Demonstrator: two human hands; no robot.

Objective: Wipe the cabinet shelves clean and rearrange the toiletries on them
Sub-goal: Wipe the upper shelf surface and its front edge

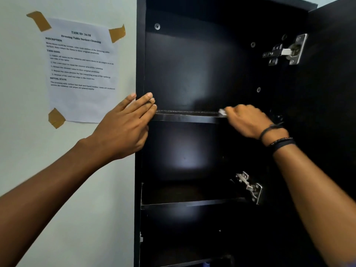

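A tall black cabinet (pixel 140 54) stands open against a pale wall. Its upper shelf (pixel 185 117) is bare and dusty along the front edge. My right hand (pixel 248 122) rests on the right part of that shelf, fingers closed on a small white wipe (pixel 222 112) that peeks out at the fingertips. My left hand (pixel 125 128) lies flat with fingers together against the cabinet's left side panel, its fingertips touching the shelf's left end. A lower shelf (pixel 192 203) is also bare. No toiletries show.
The cabinet door (pixel 331 83) hangs open at the right on metal hinges (pixel 289 51). A printed task sheet (pixel 81 70) is taped to the wall left of the cabinet. A further dark shelf (pixel 192 262) sits near the bottom.
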